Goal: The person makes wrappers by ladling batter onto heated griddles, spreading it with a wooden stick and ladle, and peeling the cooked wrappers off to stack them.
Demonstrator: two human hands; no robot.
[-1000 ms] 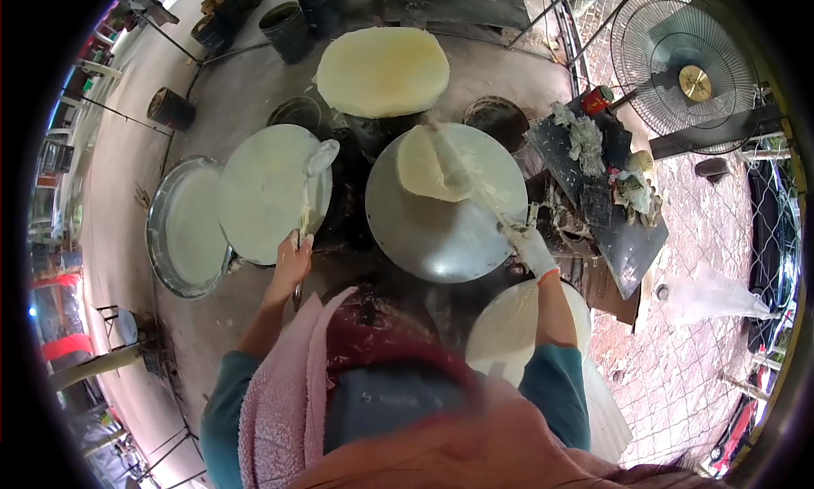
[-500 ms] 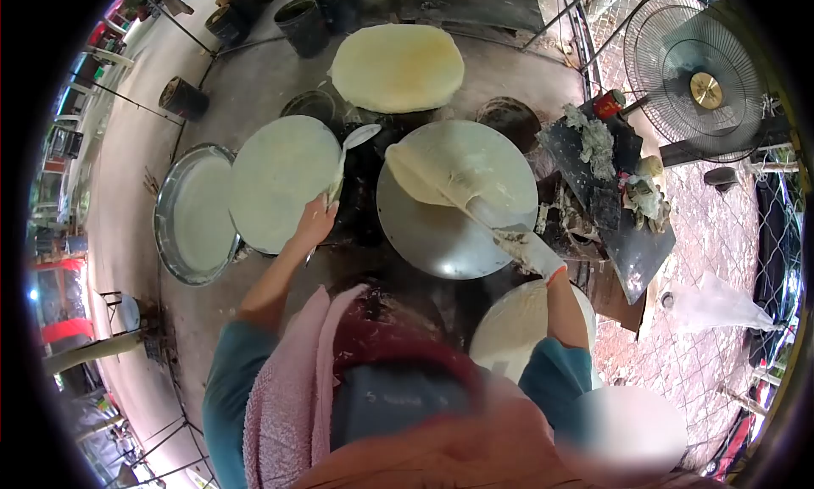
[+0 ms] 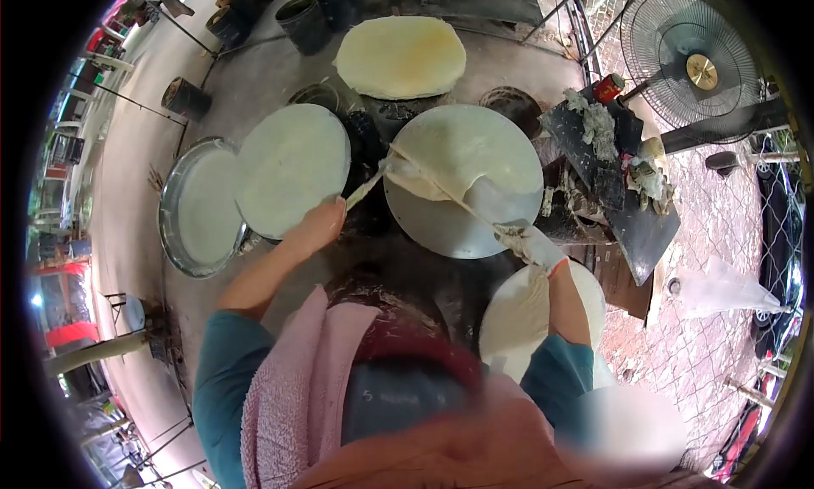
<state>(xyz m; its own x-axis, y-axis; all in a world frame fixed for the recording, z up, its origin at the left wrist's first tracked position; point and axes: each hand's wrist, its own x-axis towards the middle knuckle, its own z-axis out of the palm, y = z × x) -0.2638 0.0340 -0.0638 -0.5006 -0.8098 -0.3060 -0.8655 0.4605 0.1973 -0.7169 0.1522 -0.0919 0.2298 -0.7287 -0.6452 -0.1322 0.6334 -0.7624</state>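
Observation:
A bare left hand [image 3: 322, 225], my left hand, is closed around the handle of a batter-coated spoon [image 3: 370, 184]. The spoon's far end meets the left edge of a thin pale sheet [image 3: 471, 146] on the round right griddle [image 3: 449, 235]. The sheet's near part is peeled and folded back, baring grey metal. My right hand [image 3: 536, 250], in a smeared white glove, is closed at the near right rim, pinching the sheet's edge; its fingertips are partly hidden. Left of the spoon, another pale sheet [image 3: 292, 171] covers the round left griddle.
A metal basin of white batter [image 3: 202, 205] stands at far left. Behind the griddles is a stack of pale round sheets [image 3: 401, 55]. A pale round surface [image 3: 585, 302] lies below my right hand. A fan [image 3: 691, 61] and a dark cluttered board [image 3: 636, 235] are at right.
The spoon has swung right and down from between the griddles, its end reaching the sheet's left edge. My right hand remains at the near right rim. The view has shifted slightly.

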